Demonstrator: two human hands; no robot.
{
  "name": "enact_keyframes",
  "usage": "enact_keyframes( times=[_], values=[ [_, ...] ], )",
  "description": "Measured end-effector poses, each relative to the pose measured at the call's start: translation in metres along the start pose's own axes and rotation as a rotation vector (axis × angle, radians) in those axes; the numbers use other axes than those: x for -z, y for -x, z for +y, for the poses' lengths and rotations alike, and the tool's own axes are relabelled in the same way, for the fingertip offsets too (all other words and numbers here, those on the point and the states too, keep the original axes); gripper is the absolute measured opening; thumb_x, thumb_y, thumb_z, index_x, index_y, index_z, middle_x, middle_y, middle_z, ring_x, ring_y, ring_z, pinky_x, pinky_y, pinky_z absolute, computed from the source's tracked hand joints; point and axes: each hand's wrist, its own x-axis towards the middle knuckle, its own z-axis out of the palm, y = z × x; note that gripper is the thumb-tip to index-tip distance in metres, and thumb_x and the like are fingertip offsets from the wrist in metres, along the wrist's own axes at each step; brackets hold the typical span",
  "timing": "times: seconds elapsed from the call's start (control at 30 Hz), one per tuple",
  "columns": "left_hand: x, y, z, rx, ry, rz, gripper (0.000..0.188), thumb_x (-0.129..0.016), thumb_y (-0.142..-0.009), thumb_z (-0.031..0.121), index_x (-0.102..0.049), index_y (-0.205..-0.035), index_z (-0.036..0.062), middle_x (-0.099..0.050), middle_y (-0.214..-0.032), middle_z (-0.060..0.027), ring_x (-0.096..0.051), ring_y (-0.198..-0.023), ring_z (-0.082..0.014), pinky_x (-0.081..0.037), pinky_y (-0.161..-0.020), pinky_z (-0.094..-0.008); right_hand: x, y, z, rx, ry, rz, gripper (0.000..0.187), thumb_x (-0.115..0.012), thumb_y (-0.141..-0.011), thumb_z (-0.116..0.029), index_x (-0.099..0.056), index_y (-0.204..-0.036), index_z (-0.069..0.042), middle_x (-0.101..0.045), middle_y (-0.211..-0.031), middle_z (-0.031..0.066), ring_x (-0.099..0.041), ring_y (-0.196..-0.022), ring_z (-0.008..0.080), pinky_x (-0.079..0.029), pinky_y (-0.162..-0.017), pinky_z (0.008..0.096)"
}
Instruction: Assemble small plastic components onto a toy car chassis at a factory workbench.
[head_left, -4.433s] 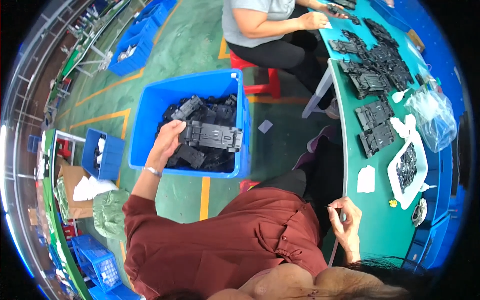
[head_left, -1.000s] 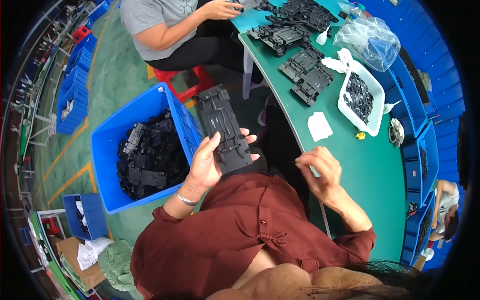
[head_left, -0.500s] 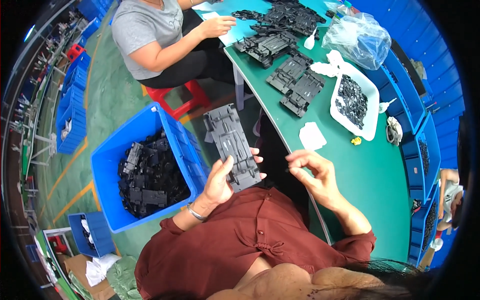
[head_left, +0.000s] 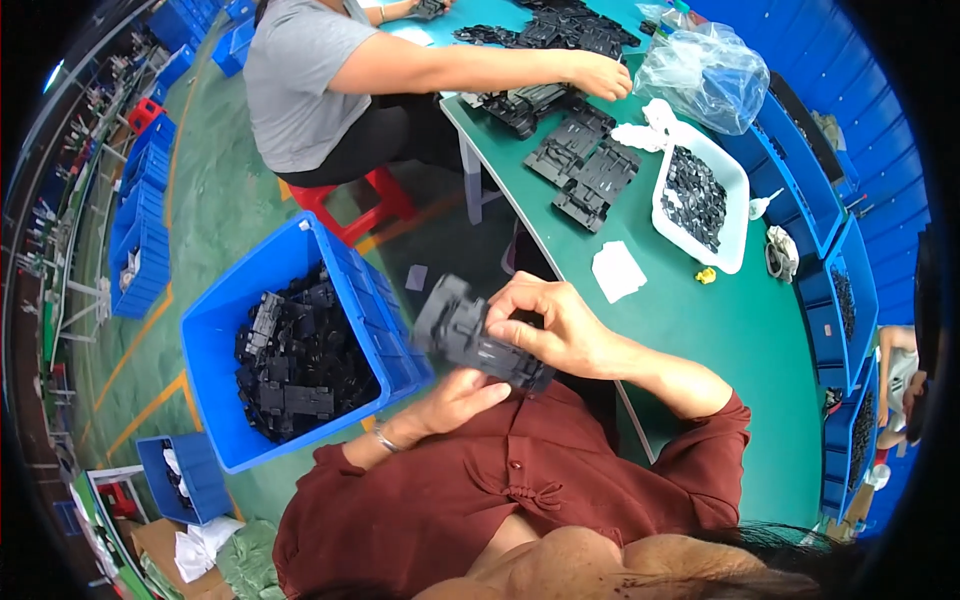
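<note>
A dark grey plastic toy-car chassis plate [head_left: 465,335] is held tilted in front of my body, slightly blurred by motion. My left hand [head_left: 455,402] grips it from below at its near side, thumb along the edge. Over its upper face bends my right hand [head_left: 550,325], thumb and fingertips pinched together against the plate. Anything between those fingertips is too small or hidden to tell. At my left, a blue crate [head_left: 225,375] holds a heap of similar black chassis parts [head_left: 300,370].
The green table [head_left: 690,370] bears chassis plates [head_left: 590,165], a white tray [head_left: 733,240] of small black parts, white paper [head_left: 618,271], a yellow bit [head_left: 705,275] and a plastic bag [head_left: 705,75]. Blue bins [head_left: 845,310] line its far side. A co-worker's hand [head_left: 597,75] reaches over the plates.
My right hand has moved left from beside the table edge onto the chassis plate. The plate has tilted and dropped nearer my body. The co-worker's arm has stretched out across the table.
</note>
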Motion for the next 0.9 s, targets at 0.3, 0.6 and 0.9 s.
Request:
enact_keyframes(
  times=[0.3, 0.6, 0.9],
  values=[
    [0.07, 0.036, 0.065, 0.494, 0.704, -0.217, 0.083, -0.043, -0.103, 0.06, -0.038, -0.149, -0.0091, -0.057, -0.137, -0.0264, -0.059, -0.126, -0.039, -0.053, -0.101, -0.0534, -0.03, -0.028, -0.022, 0.746, 0.645, -0.451, 0.02, -0.072, -0.072, -0.016, -0.063, -0.083, -0.001, -0.063, -0.086, 0.0083, -0.058, -0.093, 0.0254, -0.046, -0.076, 0.0388],
    [0.054, 0.044, 0.044, 0.368, 0.72, -0.14, 0.076, -0.061, -0.099, 0.047, -0.041, -0.144, -0.0108, -0.054, -0.14, -0.0283, -0.061, -0.12, -0.0352, -0.056, -0.096, -0.0526, 0.008, 0.019, -0.022, 0.549, 0.593, 0.036, 0.019, -0.074, -0.074, -0.007, -0.067, -0.092, -0.006, -0.063, -0.101, 0.0084, -0.06, -0.089, 0.0271, -0.049, -0.074, 0.0387],
    [0.025, 0.0, 0.003, 0.121, 0.801, 0.213, 0.067, -0.053, -0.104, 0.046, -0.039, -0.148, -0.0016, -0.054, -0.14, -0.0236, -0.06, -0.122, -0.0331, -0.058, -0.09, -0.0585, 0.089, 0.099, 0.04, -0.391, -0.147, 0.846, 0.012, -0.077, -0.091, -0.012, -0.072, -0.088, -0.001, -0.069, -0.079, 0.0017, -0.059, -0.07, 0.0062, -0.046, -0.065, 0.0215]
  ],
)
